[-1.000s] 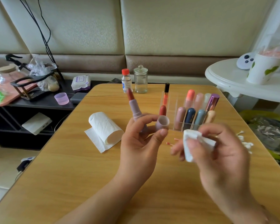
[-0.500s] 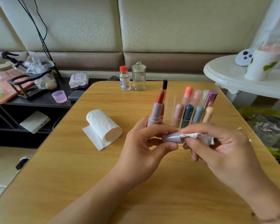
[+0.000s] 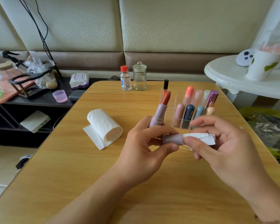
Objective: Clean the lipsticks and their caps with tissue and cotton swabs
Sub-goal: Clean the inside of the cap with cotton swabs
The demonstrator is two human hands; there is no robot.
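Note:
My left hand [image 3: 145,146] grips two things over the wooden table [image 3: 71,175]: an uncapped mauve lipstick [image 3: 160,112] with a red-brown bullet pointing up, and its mauve cap [image 3: 172,139] lying sideways between thumb and fingers. My right hand [image 3: 220,147] pinches a folded white tissue [image 3: 199,137] that is pushed against the cap's open end. A thin cotton swab [image 3: 185,148] shows just below the cap. Behind the hands stands a clear organizer [image 3: 176,101] with several capped lipsticks.
A tissue roll [image 3: 103,125] lies to the left. A small red-capped bottle [image 3: 125,78] and a glass jar [image 3: 139,76] stand at the table's far edge. A white round table [image 3: 242,84] with a cup is at right, a dark cluttered shelf [image 3: 39,101] at left.
The cap has turned from upright to sideways, and my right hand has brought the tissue onto its open end. The lipstick has tilted from leaning left to leaning right.

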